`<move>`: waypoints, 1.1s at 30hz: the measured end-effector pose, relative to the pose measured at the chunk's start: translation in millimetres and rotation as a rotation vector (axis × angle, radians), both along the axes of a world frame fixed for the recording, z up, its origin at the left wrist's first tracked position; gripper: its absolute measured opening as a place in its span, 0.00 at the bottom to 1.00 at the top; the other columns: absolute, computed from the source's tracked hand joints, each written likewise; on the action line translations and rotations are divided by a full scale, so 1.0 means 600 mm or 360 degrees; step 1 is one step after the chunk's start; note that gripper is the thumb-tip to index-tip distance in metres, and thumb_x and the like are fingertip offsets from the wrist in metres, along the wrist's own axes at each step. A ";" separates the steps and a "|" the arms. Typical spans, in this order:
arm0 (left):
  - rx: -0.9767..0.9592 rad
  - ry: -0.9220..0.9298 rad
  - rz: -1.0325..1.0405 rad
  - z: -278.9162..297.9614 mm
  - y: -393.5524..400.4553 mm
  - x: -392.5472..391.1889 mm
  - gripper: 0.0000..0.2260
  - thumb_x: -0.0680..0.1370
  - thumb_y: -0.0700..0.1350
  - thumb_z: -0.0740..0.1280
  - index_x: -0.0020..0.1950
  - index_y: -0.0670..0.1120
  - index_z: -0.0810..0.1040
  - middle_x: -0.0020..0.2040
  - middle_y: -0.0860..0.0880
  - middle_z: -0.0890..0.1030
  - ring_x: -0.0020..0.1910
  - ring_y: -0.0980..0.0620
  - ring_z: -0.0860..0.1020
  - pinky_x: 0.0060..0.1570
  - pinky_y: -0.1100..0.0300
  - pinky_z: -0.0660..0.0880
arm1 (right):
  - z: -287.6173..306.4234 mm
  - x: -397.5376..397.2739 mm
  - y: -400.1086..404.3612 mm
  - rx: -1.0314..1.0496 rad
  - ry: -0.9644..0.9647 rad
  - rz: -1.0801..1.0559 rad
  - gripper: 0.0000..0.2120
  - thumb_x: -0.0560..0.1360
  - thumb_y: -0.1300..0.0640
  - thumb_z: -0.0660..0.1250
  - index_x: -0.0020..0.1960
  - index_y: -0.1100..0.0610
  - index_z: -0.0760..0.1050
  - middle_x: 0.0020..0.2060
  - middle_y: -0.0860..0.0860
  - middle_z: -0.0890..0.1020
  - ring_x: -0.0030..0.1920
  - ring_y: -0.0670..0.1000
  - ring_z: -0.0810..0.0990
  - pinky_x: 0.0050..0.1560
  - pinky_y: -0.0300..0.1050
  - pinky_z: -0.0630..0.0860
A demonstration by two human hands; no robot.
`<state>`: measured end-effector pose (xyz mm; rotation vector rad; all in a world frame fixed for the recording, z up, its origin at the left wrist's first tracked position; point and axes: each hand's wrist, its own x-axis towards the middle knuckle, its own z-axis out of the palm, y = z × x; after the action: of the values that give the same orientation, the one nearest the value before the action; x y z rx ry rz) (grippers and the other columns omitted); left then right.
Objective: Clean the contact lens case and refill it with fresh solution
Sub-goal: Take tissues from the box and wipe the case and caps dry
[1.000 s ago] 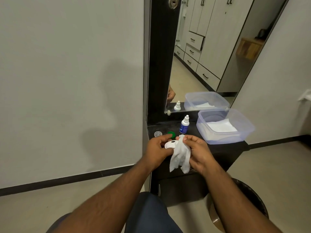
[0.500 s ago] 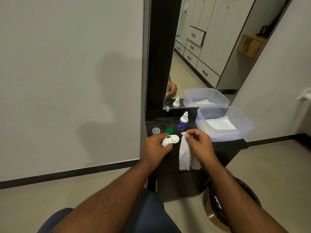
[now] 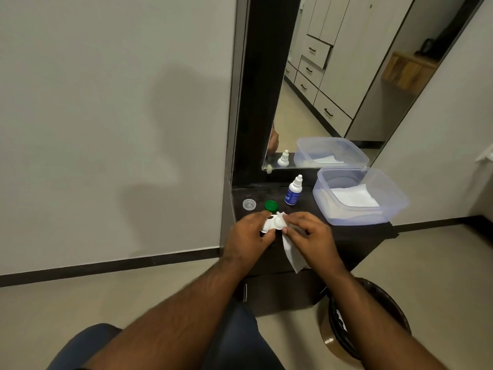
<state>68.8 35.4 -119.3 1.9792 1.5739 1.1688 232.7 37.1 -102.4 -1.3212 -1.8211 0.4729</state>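
Observation:
My left hand (image 3: 249, 236) grips a white contact lens case (image 3: 273, 223) above the front of a dark shelf (image 3: 354, 236). My right hand (image 3: 309, 235) pinches a white tissue (image 3: 292, 252) against the case's right end, and the rest of the tissue hangs down below the hand. On the shelf behind stand a green cap (image 3: 271, 205), a clear cap (image 3: 249, 204) and a small white solution bottle (image 3: 293, 190) with a blue label.
A clear plastic tub (image 3: 392, 206) with white tissues inside sits at the shelf's right. A mirror (image 3: 333, 89) stands behind it and a pale wall is to the left. A dark round bin (image 3: 384, 308) stands on the floor at lower right.
My right hand, which had drawn the tissue away from the case, has brought it back onto the case's right end. The left hand kept hold of the case.

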 end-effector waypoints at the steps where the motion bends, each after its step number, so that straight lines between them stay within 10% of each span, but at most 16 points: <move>1: 0.0004 -0.0005 0.0006 -0.001 0.001 0.000 0.20 0.74 0.45 0.71 0.65 0.45 0.77 0.61 0.47 0.81 0.58 0.51 0.78 0.58 0.62 0.71 | -0.004 0.002 -0.002 0.0072 -0.0062 -0.0008 0.12 0.71 0.67 0.71 0.55 0.60 0.81 0.48 0.50 0.81 0.48 0.39 0.78 0.53 0.25 0.70; 33: -0.0005 0.0058 0.0000 -0.009 0.006 -0.002 0.20 0.73 0.46 0.72 0.64 0.45 0.78 0.61 0.48 0.81 0.59 0.51 0.78 0.60 0.59 0.74 | 0.006 -0.002 0.026 -0.0419 0.0421 -0.0095 0.09 0.72 0.65 0.69 0.44 0.53 0.84 0.44 0.47 0.83 0.46 0.40 0.79 0.47 0.32 0.74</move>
<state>67.7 38.8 -124.9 2.0096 1.5923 1.1357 231.4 52.5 -99.1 -1.4084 -1.5345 0.8367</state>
